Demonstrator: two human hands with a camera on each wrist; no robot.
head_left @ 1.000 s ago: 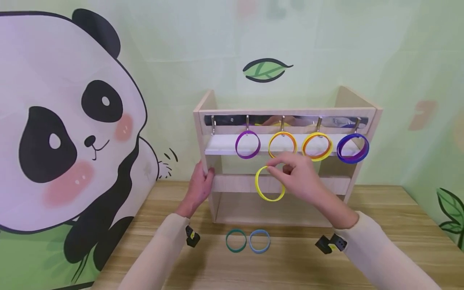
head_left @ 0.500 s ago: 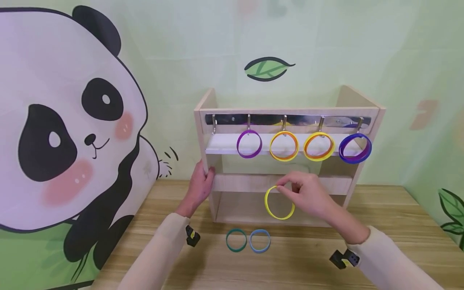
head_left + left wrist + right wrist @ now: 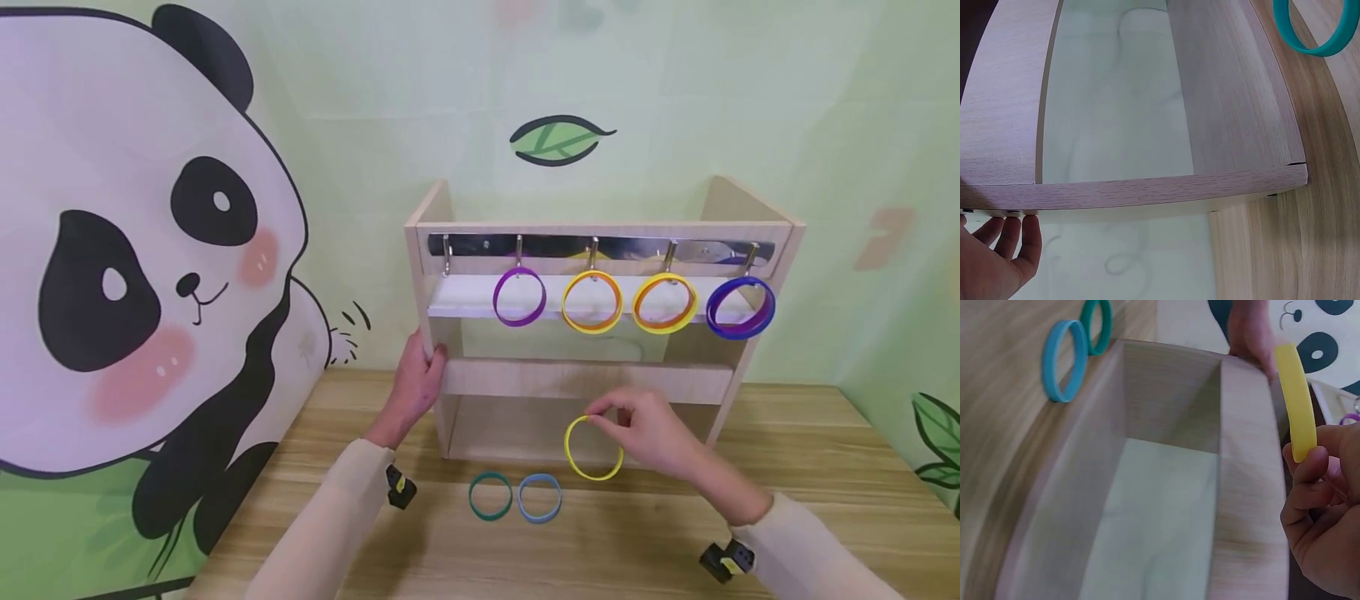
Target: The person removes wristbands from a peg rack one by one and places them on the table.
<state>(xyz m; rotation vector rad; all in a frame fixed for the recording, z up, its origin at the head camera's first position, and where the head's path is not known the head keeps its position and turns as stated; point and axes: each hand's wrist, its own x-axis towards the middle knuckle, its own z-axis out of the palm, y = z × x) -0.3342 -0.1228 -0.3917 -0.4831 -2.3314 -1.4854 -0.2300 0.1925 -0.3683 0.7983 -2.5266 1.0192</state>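
Note:
My right hand [image 3: 648, 429] pinches a yellow silicone wristband [image 3: 570, 454] by its upper edge, low in front of the wooden shelf rack [image 3: 525, 379]. In the right wrist view, the wristband [image 3: 1297, 403] is seen side-on between thumb and fingers. At the rack's left side panel, my left hand [image 3: 417, 379] holds on, thumb by the front edge; its fingertips [image 3: 1032, 225] meet the outer face in the left wrist view. On the table below lie a green wristband [image 3: 491, 497] and a light blue wristband [image 3: 540, 498], side by side.
Along the rack's top runs a metal hook rail [image 3: 555, 245]. From its hooks hang a purple wristband [image 3: 497, 300], two yellow-and-orange pairs [image 3: 592, 332] and a blue-and-purple pair [image 3: 772, 312]; the leftmost hook [image 3: 447, 258] is bare. A panda-printed backdrop [image 3: 360, 167] stands behind the wooden table [image 3: 600, 550].
My right hand has moved down and slightly right with the yellow wristband, from just under the hanging wristbands to near the rack's base. The left hand stays at the side panel.

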